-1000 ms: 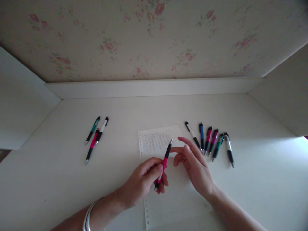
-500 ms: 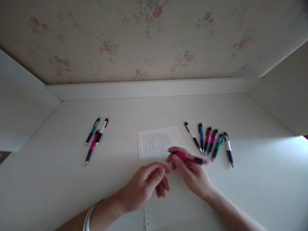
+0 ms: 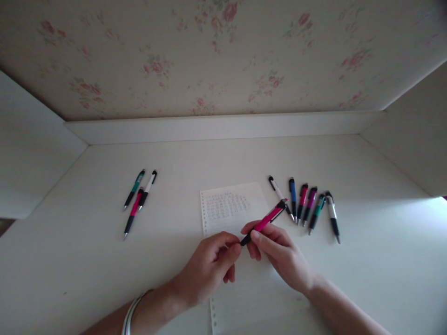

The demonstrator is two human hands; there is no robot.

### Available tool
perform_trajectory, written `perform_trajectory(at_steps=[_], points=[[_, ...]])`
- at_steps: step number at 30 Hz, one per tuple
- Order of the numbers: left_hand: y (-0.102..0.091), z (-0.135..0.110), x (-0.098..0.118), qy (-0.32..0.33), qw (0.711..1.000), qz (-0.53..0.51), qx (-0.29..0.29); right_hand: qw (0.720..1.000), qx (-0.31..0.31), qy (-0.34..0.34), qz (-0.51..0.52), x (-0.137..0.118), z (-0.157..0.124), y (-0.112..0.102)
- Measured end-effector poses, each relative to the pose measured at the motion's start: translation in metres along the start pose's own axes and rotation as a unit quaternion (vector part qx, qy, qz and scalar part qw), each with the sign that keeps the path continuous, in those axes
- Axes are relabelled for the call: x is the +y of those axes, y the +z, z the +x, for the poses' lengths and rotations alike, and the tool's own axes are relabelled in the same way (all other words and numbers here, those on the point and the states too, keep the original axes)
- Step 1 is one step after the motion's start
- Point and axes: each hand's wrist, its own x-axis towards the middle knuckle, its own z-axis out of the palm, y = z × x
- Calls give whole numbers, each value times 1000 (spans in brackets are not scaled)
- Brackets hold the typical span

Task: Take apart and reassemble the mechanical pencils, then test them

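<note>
A pink and black click pen (image 3: 267, 219) slants up to the right above the paper, its clip end high and its writing end low. My right hand (image 3: 279, 246) grips it round the black grip section between thumb and fingers. The thumb and forefinger of my left hand (image 3: 214, 265) are pinched together at the pen's writing end, so its point is hidden. Under both hands lies a loose sheet of paper (image 3: 237, 288) with punched holes along its left edge and rows of handwriting at the top.
Several pens fan out at the right, among them a blue pen (image 3: 292, 197) and a white pen (image 3: 332, 216). On the left lie a teal pen (image 3: 134, 188), a white pen (image 3: 149, 188) and a pink pen (image 3: 133, 211). White panels flank the desk (image 3: 87, 270).
The pen has swung from nearly level, with its point to the left, to slanting with its clip end up. My left fingers have closed at its writing end.
</note>
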Motion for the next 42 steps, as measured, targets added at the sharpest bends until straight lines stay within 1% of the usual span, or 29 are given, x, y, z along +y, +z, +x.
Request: perform_trajectory(at_steps=[3,6,9,12,15,18,20,23,27,30,33,38,42], points=[[1,0,-2,-1,1000,18,3,999,17,-9,32,-2,-1,0],[1,0,-6,-11,1000,17,20,990,27,-13,135,-8,0,-3],[2,0,-8,-12,1000,10,23,976,-10,19,215,-14,1,-9],[2,0,-7,-11,1000,6,26,967,-46,39,247,-16,2,-14],[1,-1,-5,-14,1000,-10,25,967,-45,26,251,-17,1,-14],[0,-1,-5,-17,999,-45,14,968,-26,1,251,-19,0,-11],[0,0,-6,-12,998,-67,16,967,-4,-8,254,-21,-1,-9],[0,1,-9,-8,996,-83,35,969,40,-12,244,-24,-2,-8],[0,1,-9,-15,997,-70,35,976,95,-20,194,-25,-2,-8],[0,1,-7,-18,997,-68,38,979,122,-29,158,-26,0,-9],[1,0,-6,-15,997,-61,42,979,124,-37,156,-26,0,-11],[2,-2,-7,-17,999,-32,27,975,116,-53,180,-27,1,-11],[2,-3,-6,-8,1000,8,28,978,119,-69,158,-27,1,-10]])
